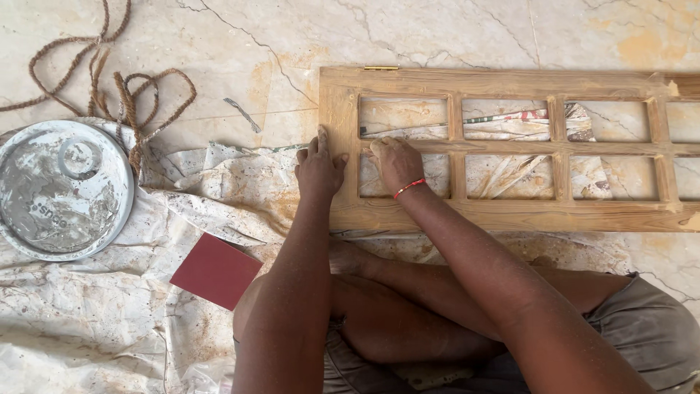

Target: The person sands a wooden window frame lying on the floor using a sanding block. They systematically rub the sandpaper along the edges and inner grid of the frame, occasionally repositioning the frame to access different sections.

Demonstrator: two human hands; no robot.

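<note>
Wooden window frame (pixel 510 146) under both hands (pixel 319 169), red sandpaper sheet (pixel 216 271) nearby.

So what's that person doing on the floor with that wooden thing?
A person sits cross-legged on a stained plastic sheet with a wooden window frame lying flat in front of them. The left hand presses on the frame's end rail, and the right hand is pushed against a bar inside the first opening. A dark red sheet of sandpaper lies by the knee, untouched. Farther left sit a round paint-smeared lid and a coil of rope.
</note>
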